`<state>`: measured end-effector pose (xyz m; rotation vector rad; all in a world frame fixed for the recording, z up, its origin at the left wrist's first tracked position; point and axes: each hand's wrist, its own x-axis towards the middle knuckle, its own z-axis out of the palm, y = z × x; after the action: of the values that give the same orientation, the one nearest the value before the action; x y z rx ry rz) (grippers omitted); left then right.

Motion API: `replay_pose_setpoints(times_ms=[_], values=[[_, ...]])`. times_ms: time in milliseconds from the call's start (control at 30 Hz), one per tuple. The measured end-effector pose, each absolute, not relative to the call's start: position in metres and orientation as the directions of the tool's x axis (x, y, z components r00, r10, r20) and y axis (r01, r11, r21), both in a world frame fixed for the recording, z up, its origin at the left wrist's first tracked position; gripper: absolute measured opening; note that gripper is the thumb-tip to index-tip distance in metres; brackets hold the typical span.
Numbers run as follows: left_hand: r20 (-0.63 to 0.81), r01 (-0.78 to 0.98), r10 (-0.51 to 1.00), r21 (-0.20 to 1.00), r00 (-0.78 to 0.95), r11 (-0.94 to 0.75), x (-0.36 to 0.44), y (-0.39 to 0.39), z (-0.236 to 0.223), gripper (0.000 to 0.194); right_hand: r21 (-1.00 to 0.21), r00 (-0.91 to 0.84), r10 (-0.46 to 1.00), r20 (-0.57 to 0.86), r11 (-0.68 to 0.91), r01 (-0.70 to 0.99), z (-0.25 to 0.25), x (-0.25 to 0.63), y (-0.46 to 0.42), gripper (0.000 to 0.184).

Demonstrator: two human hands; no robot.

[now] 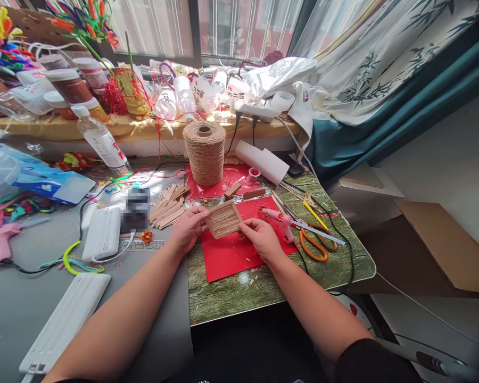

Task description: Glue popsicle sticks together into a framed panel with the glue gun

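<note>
Between my two hands is a small shallow wooden tray [224, 219] with raised edges, apparently built from flat craft sticks. My left hand [188, 229] pinches its left edge, and my right hand [261, 238] grips the lower right corner. It is held tilted above a red sheet [223, 260] on the table. Just past my right hand lies a pink glue gun [280, 219]. A pile of loose craft sticks [168, 208] spreads beyond my left hand. Behind the tray stands a large spool of brown twine [204, 154].
Orange-handled scissors [313, 246] and a yellow-handled tool [315, 213] lie at the right. White power strips [101, 234] and another pink glue gun [2, 242] are on the grey table at left. Bottles [104, 141] and jars crowd the sill side. Cables cross both sides.
</note>
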<state>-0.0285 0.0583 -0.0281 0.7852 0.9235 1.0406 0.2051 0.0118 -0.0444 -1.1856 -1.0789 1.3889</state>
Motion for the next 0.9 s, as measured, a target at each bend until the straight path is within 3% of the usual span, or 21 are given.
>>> replay_pose_setpoints(times_ms=[233, 400, 600, 900], values=[[-0.287, -0.063, 0.9, 0.944, 0.329, 0.324, -0.034, 0.058, -0.031, 0.033, -0.971, 0.141, 0.989, -0.051, -0.016, -0.239, -0.05, 0.215, 0.016, 0.033], [-0.286, 0.032, 0.891, 0.955, 0.351, 0.294, -0.041, 0.062, -0.028, 0.036, -0.961, 0.131, 0.989, -0.071, -0.033, -0.273, -0.051, 0.214, 0.018, 0.036], [-0.227, -0.152, 0.949, 0.953, 0.218, 0.263, -0.033, 0.062, -0.032, 0.039, -0.879, -0.12, 0.979, -0.163, -0.2, -0.432, -0.052, 0.2, 0.011, 0.045], [-0.296, -0.231, 0.9, 0.897, 0.319, 0.377, -0.021, 0.051, -0.031, 0.033, -0.88, 0.014, 0.981, -0.194, -0.167, -0.445, -0.052, 0.2, 0.013, 0.037]])
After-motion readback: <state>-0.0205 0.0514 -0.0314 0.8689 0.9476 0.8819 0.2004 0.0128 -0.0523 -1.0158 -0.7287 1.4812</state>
